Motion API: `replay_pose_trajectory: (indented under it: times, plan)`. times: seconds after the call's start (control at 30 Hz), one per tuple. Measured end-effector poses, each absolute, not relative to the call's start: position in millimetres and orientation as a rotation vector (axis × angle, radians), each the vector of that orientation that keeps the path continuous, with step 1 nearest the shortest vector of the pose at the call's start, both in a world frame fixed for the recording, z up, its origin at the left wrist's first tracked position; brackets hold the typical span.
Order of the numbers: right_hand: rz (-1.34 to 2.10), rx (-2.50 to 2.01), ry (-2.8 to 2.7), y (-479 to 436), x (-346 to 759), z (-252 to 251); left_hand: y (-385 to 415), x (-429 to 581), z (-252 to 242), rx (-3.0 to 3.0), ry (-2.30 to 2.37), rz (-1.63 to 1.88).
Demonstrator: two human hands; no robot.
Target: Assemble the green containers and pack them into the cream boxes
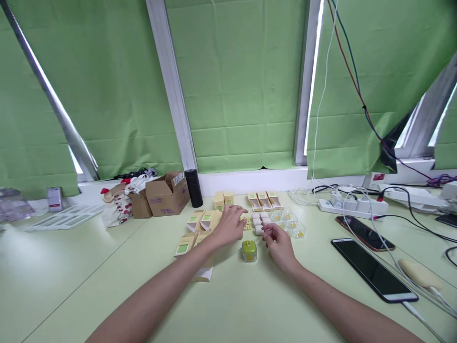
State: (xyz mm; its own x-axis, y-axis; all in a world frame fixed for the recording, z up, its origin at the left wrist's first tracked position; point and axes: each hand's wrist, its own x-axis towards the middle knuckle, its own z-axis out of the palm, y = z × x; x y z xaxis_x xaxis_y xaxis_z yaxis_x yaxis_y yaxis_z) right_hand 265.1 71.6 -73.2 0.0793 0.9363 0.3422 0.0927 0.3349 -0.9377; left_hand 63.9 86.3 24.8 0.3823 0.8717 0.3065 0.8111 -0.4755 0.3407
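A small clear jar with a green lid (249, 247) stands upright on the table between my hands. My left hand (230, 225) is open, its fingers reaching over small yellow pieces (247, 224) that it partly covers. To the right, my right hand (279, 247) hovers beside the jar with fingers loosely bent and apart, close to several pale pinkish-white cylinders (258, 229). Behind that hand lie several clear containers with yellow spots (295, 230). Cream boxes with green labels (184, 245) lie left of my left hand, some hidden by my forearm.
More small boxes (264, 201) stand at the back. Back left are a cardboard box (167, 194), a black cylinder (193, 188) and a white tray (67, 216). Phones (373, 269), a power strip (353, 207) and loose cables occupy the right side.
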Motion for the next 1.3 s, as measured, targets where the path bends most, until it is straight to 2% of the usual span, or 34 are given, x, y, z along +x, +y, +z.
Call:
replay_pose_trajectory:
  times: [0.27, 0.63, 0.8, 1.07, 1.3]
  plan:
    - [0.857, -1.081, -1.359, 77.7, 264.8, -78.1, 184.3, 94.7, 21.6, 2.497, 1.585, 0.315]
    - [0.849, -1.077, -1.357, 80.6, 266.7, -79.2, 219.3, 130.4, -7.3, 2.441, 1.665, 0.16]
    - [0.844, -1.056, -1.365, 77.0, 266.3, -73.5, 219.5, 122.1, -7.6, 2.414, 1.661, 0.296]
    - [0.854, -1.047, -1.331, 68.5, 265.2, -58.4, 216.3, 81.4, 21.0, 2.371, 1.56, 0.715]
    - [0.902, -0.973, -1.275, 69.8, 270.8, -40.7, 147.6, 55.3, 34.3, 2.497, 1.347, 0.861]
